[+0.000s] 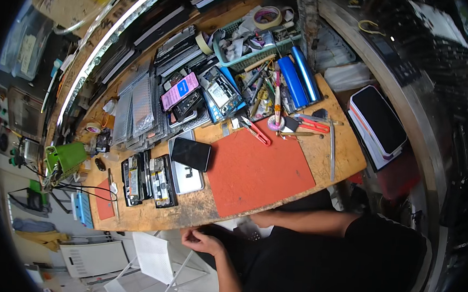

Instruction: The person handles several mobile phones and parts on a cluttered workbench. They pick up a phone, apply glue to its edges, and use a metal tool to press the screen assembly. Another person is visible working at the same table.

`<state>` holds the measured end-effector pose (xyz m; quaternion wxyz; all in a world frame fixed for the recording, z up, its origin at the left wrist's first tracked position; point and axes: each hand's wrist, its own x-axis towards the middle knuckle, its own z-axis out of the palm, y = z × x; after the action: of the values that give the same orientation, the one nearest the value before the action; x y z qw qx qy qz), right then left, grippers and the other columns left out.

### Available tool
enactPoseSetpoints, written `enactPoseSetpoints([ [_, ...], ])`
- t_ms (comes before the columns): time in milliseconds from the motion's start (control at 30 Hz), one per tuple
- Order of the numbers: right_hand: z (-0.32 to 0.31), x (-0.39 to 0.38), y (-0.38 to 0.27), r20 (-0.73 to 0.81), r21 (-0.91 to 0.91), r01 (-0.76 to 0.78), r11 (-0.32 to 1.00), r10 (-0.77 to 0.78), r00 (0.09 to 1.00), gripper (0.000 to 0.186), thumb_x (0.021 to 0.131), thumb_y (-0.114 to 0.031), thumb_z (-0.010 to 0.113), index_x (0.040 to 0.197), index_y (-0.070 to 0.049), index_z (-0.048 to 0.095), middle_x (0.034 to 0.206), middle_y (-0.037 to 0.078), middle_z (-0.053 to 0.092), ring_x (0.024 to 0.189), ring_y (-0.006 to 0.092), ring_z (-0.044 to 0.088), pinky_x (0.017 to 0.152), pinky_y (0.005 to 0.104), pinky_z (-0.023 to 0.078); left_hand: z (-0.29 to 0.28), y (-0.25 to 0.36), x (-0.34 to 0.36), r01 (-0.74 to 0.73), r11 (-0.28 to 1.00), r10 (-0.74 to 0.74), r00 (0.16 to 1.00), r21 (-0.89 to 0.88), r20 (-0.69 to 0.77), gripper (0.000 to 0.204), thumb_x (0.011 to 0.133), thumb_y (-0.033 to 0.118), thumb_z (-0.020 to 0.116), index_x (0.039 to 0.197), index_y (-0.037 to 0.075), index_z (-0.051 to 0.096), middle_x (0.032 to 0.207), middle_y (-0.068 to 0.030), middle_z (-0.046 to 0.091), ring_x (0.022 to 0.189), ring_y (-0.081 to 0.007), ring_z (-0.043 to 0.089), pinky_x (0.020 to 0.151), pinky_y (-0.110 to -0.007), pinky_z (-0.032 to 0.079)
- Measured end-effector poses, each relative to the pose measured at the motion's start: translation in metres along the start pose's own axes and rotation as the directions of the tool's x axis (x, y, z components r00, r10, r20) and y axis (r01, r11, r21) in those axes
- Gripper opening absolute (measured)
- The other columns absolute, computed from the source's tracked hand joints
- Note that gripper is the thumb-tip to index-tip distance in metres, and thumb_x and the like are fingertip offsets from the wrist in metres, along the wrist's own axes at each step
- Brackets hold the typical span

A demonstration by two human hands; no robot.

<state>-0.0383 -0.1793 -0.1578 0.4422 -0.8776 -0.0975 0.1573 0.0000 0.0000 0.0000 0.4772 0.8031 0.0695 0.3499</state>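
Presently, both of your hands are below the near edge of the tabletop [347, 160], well apart from the tools. Your left hand [203, 242] is over your lap side, with the fingers bent inward in a narrow curl; I cannot tell whether something is inside it. Your right hand [263, 219] is just beside the tabletop edge and partly hidden, so I cannot tell if it is wide or narrow, or if it holds a thing.

The nearest thing to your right hand is the red mat [259, 175], which lies flat on the tabletop and reaches to its near edge. On the left side of this mat, a black flat device [191, 154] rests slantwise upon a white box [189, 180]. More to the left there are two opened phones [162, 181], their inner parts facing up.

At the far edge of the mat lie red-handled pliers [258, 132], and to the right of the mat are silver tweezers [332, 153]. Behind, two blue rolls [292, 84] lie side by side near a green basket [231, 63] full of small items. A phone with a lit pink screen [180, 91] lies on a pile.
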Motion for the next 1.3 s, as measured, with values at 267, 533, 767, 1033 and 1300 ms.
enactPoseSetpoints([
  [267, -0.123, -0.056, -0.124, 0.312, 0.31, 0.359, 0.88, -0.451, 0.836, 0.039, 0.105, -0.038, 0.061, 0.095, 0.0, 0.068, 0.088, 0.02, 0.072, 0.089, 0.0396, 0.07, 0.079, 0.0503, 0.053, 0.019, 0.073, 0.102, -0.146, 0.989, 0.146, 0.989, 0.028, 0.001, 0.023, 0.101, 0.004, 0.056, 0.122, -0.002, 0.048, 0.112, -0.0101, 0.051, 0.101, -0.0192, 0.049, 0.092, -0.034, 0.044],
  [533, -0.237, -0.128, -0.167, -0.016, 0.339, 0.348, 0.874, -0.364, 0.931, 0.027, 0.101, -0.031, 0.068, 0.103, -0.003, 0.068, 0.093, 0.014, 0.073, 0.088, 0.0312, 0.073, 0.076, 0.0429, 0.054, 0.037, 0.056, 0.112, -0.109, 0.992, 0.103, 0.99, 0.058, 0.097, 0.023, 0.097, 0.007, 0.061, 0.085, 0.006, 0.041, 0.077, -0.0021, 0.044, 0.066, -0.0136, 0.042, 0.06, -0.032, 0.039],
  [767, -0.283, -0.128, -0.184, -0.269, 0.28, 0.184, 0.942, -0.107, 0.957, 0.019, 0.1, -0.02, 0.07, 0.104, -0.002, 0.07, 0.089, 0.013, 0.071, 0.078, 0.0248, 0.07, 0.073, 0.0377, 0.055, 0.037, 0.073, 0.104, -0.056, 0.998, 0.055, 0.99, 0.003, 0.133, 0.023, 0.096, 0.008, 0.064, 0.086, 0.006, 0.043, 0.076, -0.0015, 0.045, 0.06, -0.0101, 0.039, 0.054, -0.029, 0.035],
  [1033, -0.319, 0.001, -0.203, -0.508, -0.359, 0.105, 0.927, -0.289, 0.811, 0.031, 0.092, -0.022, 0.075, 0.114, -0.001, 0.068, 0.102, 0.016, 0.068, 0.096, 0.0362, 0.069, 0.082, 0.0459, 0.054, 0.036, 0.067, 0.095, -0.114, 0.993, 0.117, 0.985, -0.024, 0.13, 0.028, 0.095, 0.009, 0.07, 0.083, 0.007, 0.044, 0.072, -0.0005, 0.044, 0.056, -0.0109, 0.036, 0.051, -0.029, 0.031],
  [1300, -0.311, 0.104, -0.224, -0.363, -0.661, -0.063, 0.748, -0.245, 0.899, 0.071, 0.071, -0.036, 0.089, 0.126, 0.0, 0.063, 0.109, 0.019, 0.064, 0.105, 0.0382, 0.066, 0.091, 0.0483, 0.055, 0.034, 0.062, 0.096, -0.195, 0.978, 0.203, 0.969, -0.069, 0.14, 0.027, 0.093, 0.003, 0.07, 0.081, 0.007, 0.046, 0.068, -0.0014, 0.042, 0.053, -0.0119, 0.033, 0.049, -0.029, 0.027],
])
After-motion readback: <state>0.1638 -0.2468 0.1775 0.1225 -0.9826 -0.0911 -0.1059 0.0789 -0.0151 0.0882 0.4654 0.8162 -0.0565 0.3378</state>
